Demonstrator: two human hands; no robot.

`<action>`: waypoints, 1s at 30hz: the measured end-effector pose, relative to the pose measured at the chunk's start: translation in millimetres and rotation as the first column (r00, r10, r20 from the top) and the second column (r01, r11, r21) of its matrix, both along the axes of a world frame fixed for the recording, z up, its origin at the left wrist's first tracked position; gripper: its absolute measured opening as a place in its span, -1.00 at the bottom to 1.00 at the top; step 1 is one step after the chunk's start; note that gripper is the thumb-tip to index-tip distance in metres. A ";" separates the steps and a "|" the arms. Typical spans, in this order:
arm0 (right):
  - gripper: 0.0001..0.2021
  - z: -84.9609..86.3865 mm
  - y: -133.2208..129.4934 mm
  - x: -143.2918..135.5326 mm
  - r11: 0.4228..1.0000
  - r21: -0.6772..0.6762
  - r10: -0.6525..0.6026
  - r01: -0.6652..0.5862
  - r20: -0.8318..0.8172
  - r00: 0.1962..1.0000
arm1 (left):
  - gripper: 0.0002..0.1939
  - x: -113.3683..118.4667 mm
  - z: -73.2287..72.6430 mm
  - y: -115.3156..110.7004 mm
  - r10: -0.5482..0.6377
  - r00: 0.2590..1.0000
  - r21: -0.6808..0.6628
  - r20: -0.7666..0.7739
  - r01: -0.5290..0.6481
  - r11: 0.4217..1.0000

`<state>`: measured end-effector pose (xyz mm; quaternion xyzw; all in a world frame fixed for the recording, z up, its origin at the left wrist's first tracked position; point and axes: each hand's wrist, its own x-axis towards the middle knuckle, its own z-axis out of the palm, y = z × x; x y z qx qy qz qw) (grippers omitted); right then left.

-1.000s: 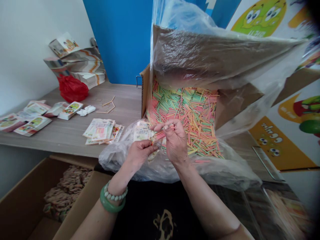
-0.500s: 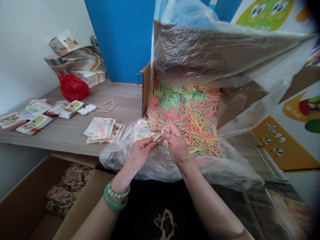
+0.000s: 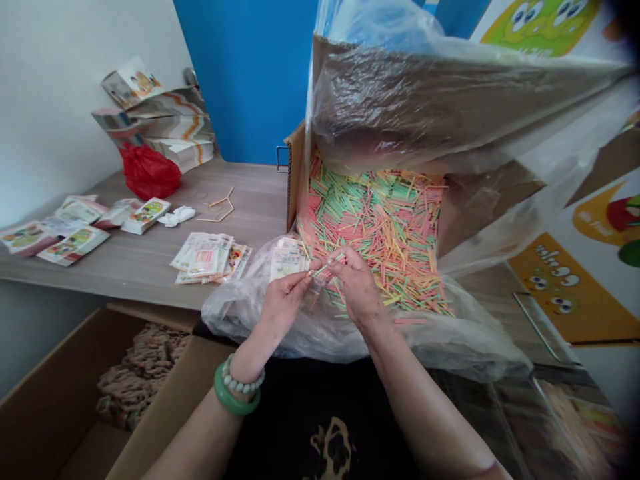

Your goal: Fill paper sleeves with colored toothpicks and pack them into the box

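Note:
A few thin coloured sticks (image 3: 325,270) stretch between my two hands, low over the front of the box. My left hand (image 3: 283,305) pinches their left end between thumb and finger; a jade bangle and a bead bracelet circle that wrist. At the other end, the curled fingers of my right hand (image 3: 361,288) grip the sticks. Behind the hands lies a large heap of pink, green, yellow and orange sticks (image 3: 380,227) in a cardboard box (image 3: 296,177) lined with clear plastic (image 3: 450,87). Just beyond my left fingers rests a printed packet (image 3: 289,257) on the plastic.
Left of the plastic lies a pile of printed packets (image 3: 206,260). Farther left are small cartons (image 3: 146,216), a crumpled white tissue (image 3: 178,216), a red plastic bag (image 3: 150,172) and bent sticks (image 3: 220,217). Below the table edge, an open carton (image 3: 45,380) holds many brownish packets (image 3: 143,370).
My right index finger, earlier stretched leftward over the sticks, has drawn back and curled. Both hands stay close together. The whole view has shifted slightly.

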<state>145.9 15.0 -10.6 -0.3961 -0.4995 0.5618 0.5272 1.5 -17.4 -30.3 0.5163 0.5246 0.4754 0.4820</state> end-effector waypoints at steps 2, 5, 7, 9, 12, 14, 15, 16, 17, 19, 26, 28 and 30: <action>-0.93 -1.9 0.9 -1.3 0.999 -0.006 -0.050 0.050 -0.039 0.998 | -0.70 0.4 1.2 -1.9 0.033 0.999 0.007 0.009 -0.033 0.999; -0.92 -4.0 0.5 -5.4 0.988 -0.078 -0.138 0.131 -0.088 0.986 | -0.72 2.9 3.2 -5.4 0.093 0.995 0.004 0.032 -0.093 0.996; -0.92 -3.5 -0.4 -7.9 0.979 -0.126 -0.173 0.161 -0.089 0.981 | -0.72 5.1 4.2 -7.3 0.103 0.993 -0.013 0.058 -0.103 0.995; -0.91 -1.7 -1.1 -9.1 0.978 -0.141 -0.170 0.156 -0.091 0.981 | -0.71 6.7 4.9 -8.5 0.094 0.992 -0.029 0.083 -0.092 0.995; -0.91 2.0 -1.0 -8.9 0.975 -0.155 -0.176 0.159 -0.105 0.979 | -0.70 7.6 6.0 -9.5 0.083 0.992 -0.035 0.093 -0.080 0.996; -0.90 3.7 -0.2 -8.6 0.964 -0.184 -0.215 0.193 -0.111 0.970 | -0.70 7.3 6.3 -10.0 0.087 0.992 -0.021 0.089 -0.086 0.996; -0.90 4.2 0.1 -8.6 0.958 -0.201 -0.231 0.205 -0.116 0.966 | -0.70 6.9 6.0 -10.1 0.093 0.992 -0.012 0.086 -0.092 0.996; -0.90 4.4 0.3 -8.6 0.956 -0.212 -0.234 0.205 -0.122 0.965 | -0.71 6.4 5.5 -10.2 0.098 0.991 -0.007 0.086 -0.098 0.995; -0.90 4.3 0.2 -8.7 0.957 -0.214 -0.227 0.196 -0.129 0.965 | -0.71 5.8 4.6 -10.1 0.106 0.991 -0.006 0.087 -0.106 0.994; -0.91 3.8 -0.8 -8.9 0.967 -0.189 -0.200 0.174 -0.131 0.971 | -0.70 4.6 2.5 -9.6 0.112 0.989 -0.017 0.097 -0.110 0.994; -0.98 0.0 -4.5 -9.0 0.990 -0.078 -0.122 0.120 -0.010 0.993 | -0.69 4.1 1.4 -8.5 0.114 0.991 -0.028 0.065 -0.112 0.993; -0.97 -0.8 -3.8 -9.1 0.995 -0.085 -0.056 0.059 0.036 0.998 | -0.70 5.0 3.2 -7.6 0.118 0.993 0.005 0.017 -0.118 0.993; -0.95 -0.2 -1.5 -8.7 0.997 -0.069 0.047 -0.041 0.080 0.996 | -0.72 5.8 4.9 -4.3 0.112 0.993 0.033 -0.024 -0.111 0.993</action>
